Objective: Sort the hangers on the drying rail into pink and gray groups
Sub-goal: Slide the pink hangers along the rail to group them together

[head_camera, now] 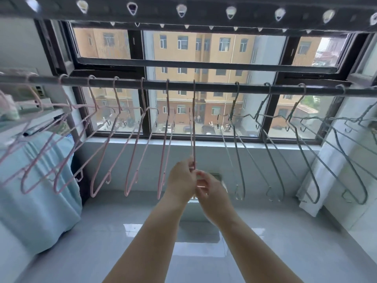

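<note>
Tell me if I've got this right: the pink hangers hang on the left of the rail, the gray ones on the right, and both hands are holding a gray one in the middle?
Not quite. The head view shows both the left hand and right hand holding a pink hanger, not a gray one. The rest is right.

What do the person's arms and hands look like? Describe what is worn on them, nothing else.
Both forearms are bare as far as the picture shows: no sleeves or cuffs in view. The left hand and the right hand wear no gloves. No watch, bracelet or ring can be seen on either wrist or hand, though the fingers are partly hidden where the hands meet. No markings show.
</note>
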A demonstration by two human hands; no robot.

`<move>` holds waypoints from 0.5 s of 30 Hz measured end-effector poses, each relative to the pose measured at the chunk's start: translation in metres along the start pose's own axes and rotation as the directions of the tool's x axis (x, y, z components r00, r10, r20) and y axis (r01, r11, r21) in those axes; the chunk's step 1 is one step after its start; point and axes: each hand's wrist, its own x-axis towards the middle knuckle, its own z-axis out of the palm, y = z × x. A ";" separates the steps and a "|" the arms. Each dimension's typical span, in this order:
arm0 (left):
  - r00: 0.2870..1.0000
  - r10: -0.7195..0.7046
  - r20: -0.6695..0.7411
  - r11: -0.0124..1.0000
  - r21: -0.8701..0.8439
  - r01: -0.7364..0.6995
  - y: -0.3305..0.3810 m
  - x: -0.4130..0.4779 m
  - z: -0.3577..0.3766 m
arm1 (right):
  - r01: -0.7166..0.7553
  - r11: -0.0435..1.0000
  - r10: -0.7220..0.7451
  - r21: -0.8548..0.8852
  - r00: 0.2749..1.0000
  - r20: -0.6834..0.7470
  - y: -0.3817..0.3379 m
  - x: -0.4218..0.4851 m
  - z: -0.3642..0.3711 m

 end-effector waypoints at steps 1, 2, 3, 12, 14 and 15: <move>1.000 0.008 0.011 1.000 -0.025 -0.007 -0.003 0.001 -0.003 | -0.006 1.000 0.006 0.023 1.000 -0.023 0.000 0.000 0.005; 1.000 0.016 0.019 0.999 -0.043 -0.016 -0.004 0.001 -0.004 | -0.009 0.999 0.011 0.045 0.999 -0.047 0.001 -0.001 0.006; 0.999 0.024 0.027 0.998 -0.062 -0.022 -0.004 0.002 -0.005 | -0.008 0.998 0.013 0.065 0.997 -0.074 0.002 -0.002 0.007; 0.992 0.078 0.095 0.975 -0.214 -0.056 -0.007 0.006 0.001 | -0.007 0.982 0.038 0.186 0.986 -0.161 0.004 -0.006 0.003; 0.994 0.069 0.089 0.971 -0.235 -0.047 -0.007 0.006 0.004 | -0.015 0.986 0.042 0.168 0.987 -0.157 0.004 -0.006 0.000; 0.994 0.067 0.081 0.969 -0.243 -0.045 -0.007 0.006 0.006 | -0.013 0.986 0.038 0.167 0.988 -0.151 0.005 -0.006 -0.002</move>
